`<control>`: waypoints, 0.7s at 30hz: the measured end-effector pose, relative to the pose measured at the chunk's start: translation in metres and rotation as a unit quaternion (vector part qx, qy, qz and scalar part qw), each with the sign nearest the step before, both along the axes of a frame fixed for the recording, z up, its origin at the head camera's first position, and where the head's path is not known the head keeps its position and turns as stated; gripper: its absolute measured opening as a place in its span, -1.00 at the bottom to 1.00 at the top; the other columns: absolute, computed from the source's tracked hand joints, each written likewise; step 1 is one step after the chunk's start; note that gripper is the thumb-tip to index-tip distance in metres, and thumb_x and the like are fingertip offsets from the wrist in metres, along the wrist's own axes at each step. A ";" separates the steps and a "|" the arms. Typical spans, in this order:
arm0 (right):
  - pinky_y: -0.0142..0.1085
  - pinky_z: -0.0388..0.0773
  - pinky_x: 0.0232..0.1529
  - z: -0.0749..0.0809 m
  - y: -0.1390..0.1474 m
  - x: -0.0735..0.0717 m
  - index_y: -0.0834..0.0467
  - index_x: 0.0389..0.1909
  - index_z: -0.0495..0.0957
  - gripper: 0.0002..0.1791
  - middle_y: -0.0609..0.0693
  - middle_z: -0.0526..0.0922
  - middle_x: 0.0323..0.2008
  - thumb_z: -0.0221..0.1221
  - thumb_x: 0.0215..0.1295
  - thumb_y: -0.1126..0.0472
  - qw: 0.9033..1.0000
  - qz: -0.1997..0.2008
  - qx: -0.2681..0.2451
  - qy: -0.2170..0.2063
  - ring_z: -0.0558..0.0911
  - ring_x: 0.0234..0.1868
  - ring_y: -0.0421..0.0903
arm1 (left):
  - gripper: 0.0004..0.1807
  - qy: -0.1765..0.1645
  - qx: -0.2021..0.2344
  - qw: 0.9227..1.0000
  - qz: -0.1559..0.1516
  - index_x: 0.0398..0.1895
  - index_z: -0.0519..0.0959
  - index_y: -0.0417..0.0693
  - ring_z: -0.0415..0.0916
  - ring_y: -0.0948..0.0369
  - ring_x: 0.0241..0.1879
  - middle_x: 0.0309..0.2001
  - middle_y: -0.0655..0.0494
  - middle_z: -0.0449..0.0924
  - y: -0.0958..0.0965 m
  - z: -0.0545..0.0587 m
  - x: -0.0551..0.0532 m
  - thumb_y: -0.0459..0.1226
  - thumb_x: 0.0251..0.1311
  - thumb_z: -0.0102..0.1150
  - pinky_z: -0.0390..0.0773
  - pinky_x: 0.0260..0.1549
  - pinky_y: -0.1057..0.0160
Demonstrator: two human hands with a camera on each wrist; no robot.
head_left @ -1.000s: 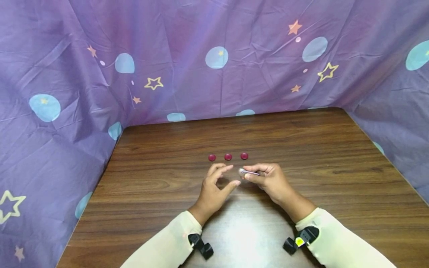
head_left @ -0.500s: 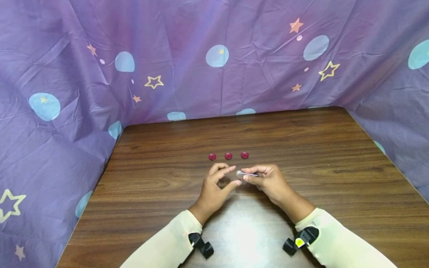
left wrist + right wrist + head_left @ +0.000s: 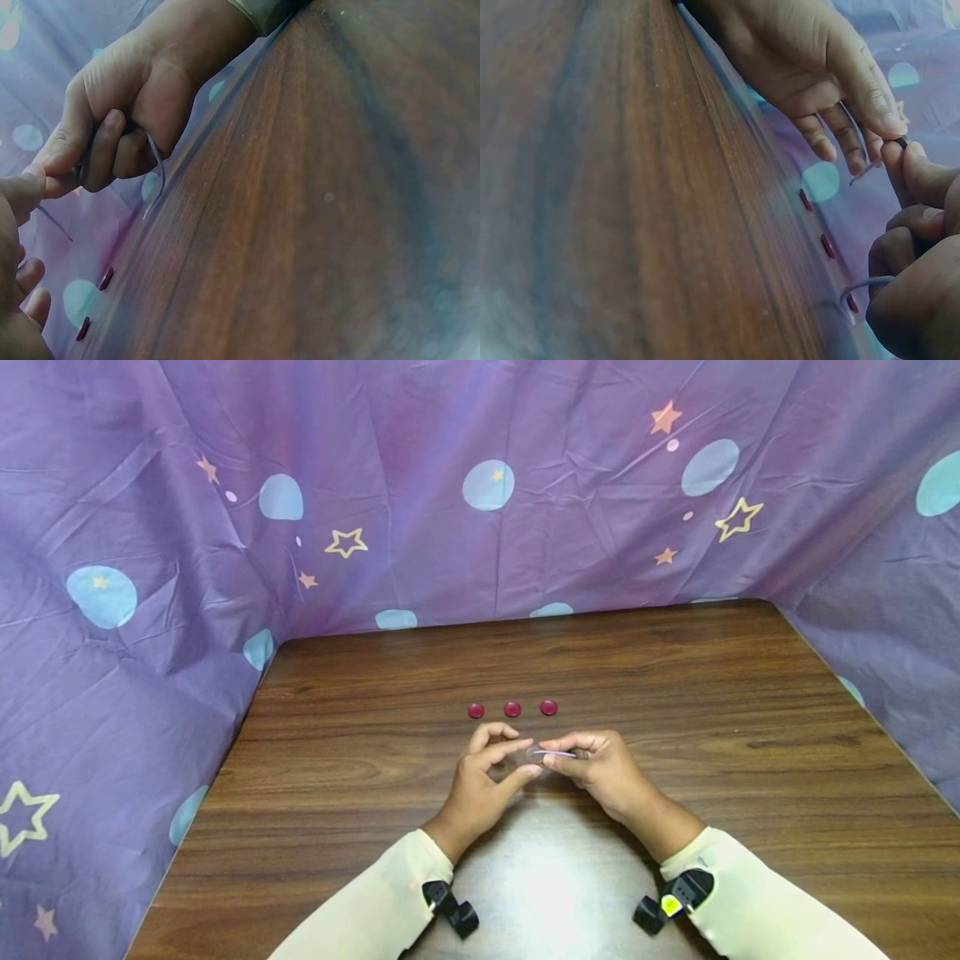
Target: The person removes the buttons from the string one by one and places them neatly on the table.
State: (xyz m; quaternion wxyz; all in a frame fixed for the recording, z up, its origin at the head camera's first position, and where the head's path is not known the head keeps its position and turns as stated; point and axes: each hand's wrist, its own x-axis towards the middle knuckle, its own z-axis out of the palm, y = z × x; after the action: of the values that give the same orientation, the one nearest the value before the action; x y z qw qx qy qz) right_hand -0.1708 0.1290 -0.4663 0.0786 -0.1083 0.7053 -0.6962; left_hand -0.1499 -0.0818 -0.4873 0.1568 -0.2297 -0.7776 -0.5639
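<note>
My right hand (image 3: 609, 770) pinches a thin purple cord (image 3: 558, 753) between thumb and forefinger. In the right wrist view a length of that cord (image 3: 866, 283) curves out below its curled fingers. Just left of those fingertips is a small clear round disc (image 3: 532, 752). The thumb and forefinger of my left hand (image 3: 477, 783) close on the disc's rim, other fingers spread. A loose cord end (image 3: 864, 173) sticks out beside the left fingers. Whether the cord runs through the disc I cannot tell. Both hands are fingertip to fingertip above the table.
Beyond the hands, three small dark red discs, left (image 3: 476, 711), middle (image 3: 512, 709) and right (image 3: 549, 707), lie in a row on the wooden table (image 3: 360, 818). A purple star-patterned cloth (image 3: 420, 552) hangs at the back and both sides. Black wrist cameras sit on both sleeves.
My right hand has brought the cord and the clear disc slightly left, between the left thumb and forefinger, which have drawn in on it. The red discs have stayed in place.
</note>
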 end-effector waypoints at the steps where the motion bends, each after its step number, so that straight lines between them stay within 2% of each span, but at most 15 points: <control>1: -0.49 0.22 -0.66 0.000 0.000 0.000 0.63 0.00 0.65 -0.67 -0.30 0.82 -0.44 0.40 0.31 0.48 1.000 0.000 0.000 0.000 0.25 -0.69 -0.37 | -0.60 -0.002 0.000 1.000 -0.001 0.14 0.79 -0.19 0.58 0.08 0.12 0.20 -0.21 0.58 0.000 0.000 0.000 -0.33 0.22 0.59 0.70 -0.01 0.07; 6: -0.50 0.22 -0.65 -0.001 0.001 0.000 0.53 -0.06 0.73 -0.76 -0.27 0.82 -0.43 0.40 0.31 0.48 1.000 0.004 -0.010 -0.004 0.26 -0.69 -0.37 | -0.63 -0.009 0.004 1.000 -0.008 0.11 0.79 -0.19 0.59 0.05 0.14 0.23 -0.23 0.56 0.000 -0.001 0.000 -0.33 0.24 0.58 0.71 0.02 0.07; 9: -0.52 0.23 -0.65 -0.002 0.001 -0.001 0.28 -0.16 0.85 -0.85 -0.25 0.85 -0.39 0.39 0.32 0.49 1.000 0.008 -0.022 -0.009 0.26 -0.68 -0.39 | -0.65 -0.011 0.006 1.000 -0.010 0.08 0.79 -0.18 0.59 0.04 0.16 0.23 -0.21 0.56 0.000 -0.001 0.001 -0.34 0.23 0.58 0.71 0.06 0.05; 13: -0.54 0.22 -0.65 -0.003 0.002 -0.002 -0.05 -0.28 0.89 -0.67 -0.24 0.86 -0.38 0.38 0.32 0.49 0.999 0.010 -0.031 -0.010 0.27 -0.69 -0.40 | -0.64 -0.005 0.002 1.000 -0.004 0.09 0.79 -0.16 0.59 0.03 0.15 0.22 -0.16 0.57 0.000 -0.001 0.000 -0.36 0.22 0.58 0.69 0.05 0.03; 21: -0.52 0.20 -0.68 -0.006 0.003 -0.003 -0.14 -0.31 0.87 -0.63 -0.29 0.82 -0.43 0.38 0.35 0.46 1.000 0.004 -0.025 0.002 0.27 -0.71 -0.40 | -0.65 -0.005 -0.001 1.000 0.006 0.08 0.79 -0.14 0.57 0.03 0.15 0.22 -0.23 0.56 0.001 0.001 0.001 -0.37 0.22 0.57 0.63 0.02 0.05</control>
State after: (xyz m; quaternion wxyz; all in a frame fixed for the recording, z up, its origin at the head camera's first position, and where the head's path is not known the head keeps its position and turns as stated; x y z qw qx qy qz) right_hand -0.1741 0.1323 -0.4721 0.0771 -0.1146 0.6873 -0.7131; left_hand -0.1490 -0.0811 -0.4863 0.1557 -0.2221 -0.7802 -0.5637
